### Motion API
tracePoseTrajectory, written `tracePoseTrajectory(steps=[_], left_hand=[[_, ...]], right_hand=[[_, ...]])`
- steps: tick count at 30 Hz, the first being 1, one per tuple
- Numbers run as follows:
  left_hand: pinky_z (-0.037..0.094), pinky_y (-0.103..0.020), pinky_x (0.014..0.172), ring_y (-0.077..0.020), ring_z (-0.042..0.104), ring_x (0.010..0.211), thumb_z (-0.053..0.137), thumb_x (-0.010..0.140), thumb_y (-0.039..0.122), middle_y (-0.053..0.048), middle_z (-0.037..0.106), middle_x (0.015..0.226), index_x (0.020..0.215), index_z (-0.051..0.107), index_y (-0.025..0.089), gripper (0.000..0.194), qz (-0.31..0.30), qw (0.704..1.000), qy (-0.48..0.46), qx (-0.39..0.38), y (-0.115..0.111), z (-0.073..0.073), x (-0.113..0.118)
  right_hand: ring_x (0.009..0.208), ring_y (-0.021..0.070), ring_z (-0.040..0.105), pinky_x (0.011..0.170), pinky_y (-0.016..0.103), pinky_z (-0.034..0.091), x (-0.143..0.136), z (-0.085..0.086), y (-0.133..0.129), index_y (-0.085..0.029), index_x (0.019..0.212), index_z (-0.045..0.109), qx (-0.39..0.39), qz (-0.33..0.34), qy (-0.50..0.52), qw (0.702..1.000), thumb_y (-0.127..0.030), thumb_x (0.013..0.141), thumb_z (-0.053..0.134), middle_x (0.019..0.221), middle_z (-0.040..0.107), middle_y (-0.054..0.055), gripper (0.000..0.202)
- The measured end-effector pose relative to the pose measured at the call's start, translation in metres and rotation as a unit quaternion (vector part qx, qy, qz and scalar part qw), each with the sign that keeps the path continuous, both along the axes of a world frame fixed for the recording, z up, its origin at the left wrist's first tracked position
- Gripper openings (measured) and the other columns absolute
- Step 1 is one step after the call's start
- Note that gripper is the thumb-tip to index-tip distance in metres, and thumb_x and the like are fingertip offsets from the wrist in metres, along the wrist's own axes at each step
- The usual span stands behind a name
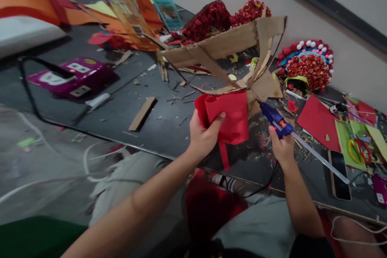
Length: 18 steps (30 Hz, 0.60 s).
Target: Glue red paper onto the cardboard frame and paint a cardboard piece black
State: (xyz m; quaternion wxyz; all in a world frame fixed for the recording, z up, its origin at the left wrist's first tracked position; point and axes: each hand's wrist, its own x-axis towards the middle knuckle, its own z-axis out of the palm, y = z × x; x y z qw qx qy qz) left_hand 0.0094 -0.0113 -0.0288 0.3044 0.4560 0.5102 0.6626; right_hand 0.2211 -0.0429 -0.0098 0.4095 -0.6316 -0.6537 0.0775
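My left hand (205, 131) is closed around folded red paper (231, 119), its thumb pressed across the front. A narrow red strip dangles below the fold. The paper touches the lower part of a cardboard frame (217, 44) made of bent brown strips. In my right hand (282, 145) is a blue hot glue gun (275, 119), fingers wrapped round its handle. Its tip points up and left, close to where the cardboard strips meet beside the red paper. A long clear glue stick (320, 157) sticks out of its back end.
A purple power strip (78, 74) and a loose cardboard piece (142, 113) lie to the left. Behind stand a bottle (165, 2) and a red decorated headpiece (310, 64). On the right are a phone (340, 175), scissors (356, 149) and red paper sheets (319, 123). Scraps litter the dark table.
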Motion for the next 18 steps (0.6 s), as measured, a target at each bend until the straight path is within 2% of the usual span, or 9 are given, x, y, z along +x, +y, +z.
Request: tracePoseTrajectory(steps=[4,9,11,15,18], left_hand=[[0.054,-0.032,0.068,-0.0162,0.059,0.069,0.067,0.070,0.038,-0.003,0.063,0.080,0.086,0.057,0.018,0.027,0.008,1.000,-0.006,0.000,0.001,-0.002,-0.001],[0.054,-0.035,0.075,-0.0180,0.061,0.075,0.067,0.071,0.038,-0.004,0.064,0.085,0.090,0.057,0.019,0.028,0.002,1.000,-0.018,0.004,0.002,-0.002,-0.001],[0.054,-0.036,0.076,-0.0183,0.061,0.076,0.067,0.072,0.039,-0.004,0.064,0.087,0.091,0.057,0.020,0.029,0.006,1.000,-0.020,0.005,0.002,-0.002,-0.001],[0.054,-0.037,0.076,-0.0186,0.061,0.076,0.067,0.072,0.041,-0.003,0.063,0.087,0.091,0.057,0.021,0.029,0.012,0.999,-0.036,0.006,0.004,-0.006,-0.003],[0.054,-0.038,0.079,-0.0196,0.062,0.080,0.065,0.075,0.042,-0.004,0.063,0.091,0.095,0.057,0.022,0.029,0.007,0.999,-0.035,0.008,0.004,-0.011,-0.003]], right_hand=[[0.062,0.0170,0.060,0.061,0.028,0.048,-0.002,0.000,-0.002,-0.020,0.074,0.061,-0.039,0.074,-0.003,0.996,-0.052,0.080,0.051,0.066,0.063,0.002,0.034],[0.059,0.0164,0.058,0.062,0.029,0.048,0.000,0.001,0.000,-0.020,0.074,0.061,-0.029,0.007,0.023,0.999,-0.052,0.080,0.052,0.062,0.062,0.001,0.033],[0.057,0.0162,0.058,0.061,0.029,0.048,0.001,0.000,0.000,-0.020,0.073,0.062,-0.041,0.012,0.034,0.999,-0.051,0.080,0.052,0.059,0.061,0.000,0.033],[0.060,0.0173,0.060,0.061,0.029,0.049,0.001,-0.002,-0.001,-0.021,0.072,0.063,-0.062,0.068,0.027,0.995,-0.052,0.078,0.053,0.060,0.062,0.000,0.033],[0.066,0.0195,0.062,0.067,0.033,0.051,0.001,-0.002,0.000,-0.021,0.078,0.064,-0.048,0.016,0.028,0.998,-0.054,0.078,0.053,0.066,0.065,0.002,0.035]])
